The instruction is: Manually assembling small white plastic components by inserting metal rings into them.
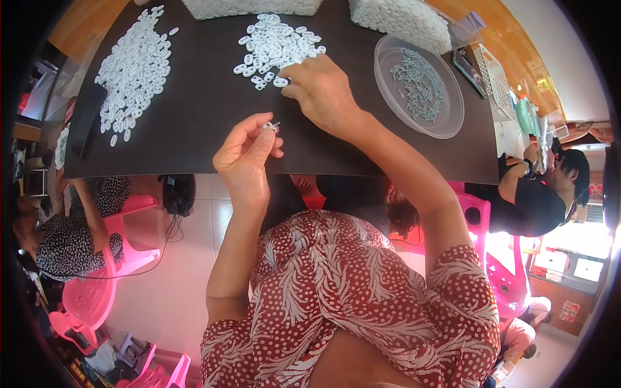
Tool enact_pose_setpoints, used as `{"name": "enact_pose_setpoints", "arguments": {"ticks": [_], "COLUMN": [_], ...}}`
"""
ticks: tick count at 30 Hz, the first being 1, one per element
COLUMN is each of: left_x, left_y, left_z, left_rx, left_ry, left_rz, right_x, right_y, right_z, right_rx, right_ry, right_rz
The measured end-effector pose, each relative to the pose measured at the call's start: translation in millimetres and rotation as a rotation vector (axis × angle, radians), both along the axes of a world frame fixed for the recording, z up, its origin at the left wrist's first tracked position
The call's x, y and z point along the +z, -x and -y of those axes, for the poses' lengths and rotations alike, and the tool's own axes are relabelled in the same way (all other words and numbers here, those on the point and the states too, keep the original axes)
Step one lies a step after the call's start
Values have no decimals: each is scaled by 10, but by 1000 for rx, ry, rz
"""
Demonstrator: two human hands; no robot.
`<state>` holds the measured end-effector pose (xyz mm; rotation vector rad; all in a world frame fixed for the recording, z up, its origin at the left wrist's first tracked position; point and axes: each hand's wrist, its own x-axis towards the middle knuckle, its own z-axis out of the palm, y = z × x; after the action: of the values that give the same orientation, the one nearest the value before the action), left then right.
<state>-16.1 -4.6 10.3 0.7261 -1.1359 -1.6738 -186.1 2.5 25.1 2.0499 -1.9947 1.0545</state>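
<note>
My left hand (246, 154) is raised at the table's near edge. Between its thumb and fingers it pinches a small white plastic piece (270, 127) with a thin grey screw poking out of it. My right hand (323, 96) reaches to the near side of the middle pile of white oval two-holed pieces (275, 44). Its thumb and forefinger close around one white oval piece (280, 82) there; the other fingers curl over the pile's edge. A round clear tray (447, 123) to the right holds loose grey screws (417, 87).
A larger heap of white pieces (137, 68) covers the dark table's (194, 123) left side. Containers full of white pieces (404, 24) stand at the far edge. Beside the tray lie a phone (469, 72) and a white basket (493, 81). People sit on pink chairs to both sides.
</note>
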Motion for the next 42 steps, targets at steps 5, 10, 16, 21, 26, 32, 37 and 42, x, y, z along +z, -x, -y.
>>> {"name": "enact_pose_setpoints", "arguments": {"ticks": [5,10,16,21,26,32,37,42], "left_x": [2,-20,-23,0,46,130,137,147], "left_y": [-36,-58,-61,-53,-5,33,40,50], "left_z": [6,27,31,30,29,-7,-34,-63], "left_rx": [6,-11,-20,-21,-20,-9,-2,4], "left_ry": [-25,-54,-62,-73,-99,-141,-135,-100], "left_rz": [-38,-52,-57,-47,-43,-56,-63,-69], "right_x": [-135,-80,-65,28,42,123,121,151], "right_y": [25,1,32,-1,-20,-210,-297,-357], "right_z": [189,95,-44,-100,-126,-325,-401,-427], "right_rx": [60,122,56,-47,8,55,31,4], "right_ry": [53,40,18,-112,-132,-221,-167,-118], "right_rz": [-352,-366,-37,479,832,1059,1125,1172]}}
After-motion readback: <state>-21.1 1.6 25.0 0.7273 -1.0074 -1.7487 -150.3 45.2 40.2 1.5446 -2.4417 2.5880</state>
